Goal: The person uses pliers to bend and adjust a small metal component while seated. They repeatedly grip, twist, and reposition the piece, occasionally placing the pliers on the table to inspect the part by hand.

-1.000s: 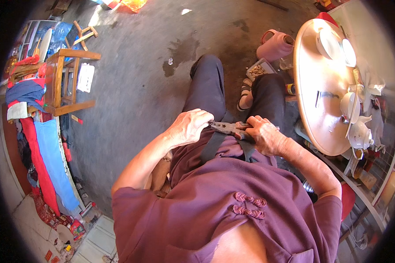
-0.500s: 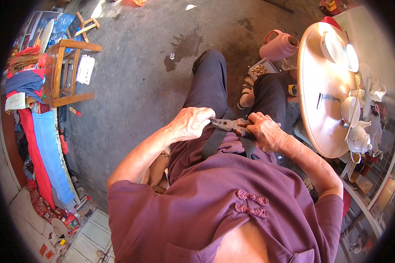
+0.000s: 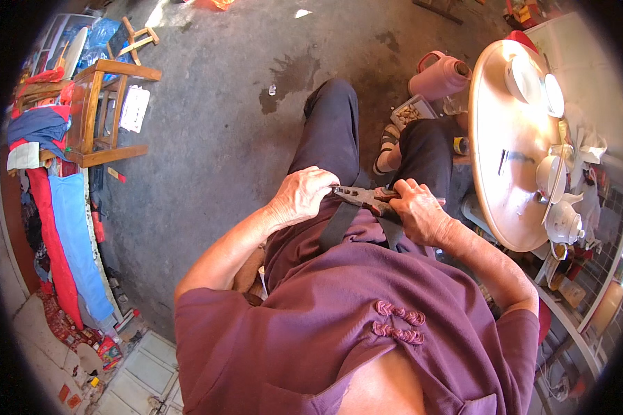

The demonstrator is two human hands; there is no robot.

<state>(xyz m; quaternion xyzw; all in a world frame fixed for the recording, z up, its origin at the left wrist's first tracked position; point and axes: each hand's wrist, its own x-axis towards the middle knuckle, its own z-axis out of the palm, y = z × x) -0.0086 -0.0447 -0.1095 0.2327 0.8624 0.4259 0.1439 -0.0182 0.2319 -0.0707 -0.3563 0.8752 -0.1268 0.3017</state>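
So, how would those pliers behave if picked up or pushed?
The pliers would probably feel heavy for their size and stay stiff, since the jaws look metallic. Pushed, they'd likely slide rather than roll, given their tapering outline.

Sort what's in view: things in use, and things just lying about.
In use:
pliers, gripped by the right hand
left hand, at the pliers' tip; anything pinched there is unclear

Lying about:
pink flask
white teapot
wooden stool
container of small pale pieces
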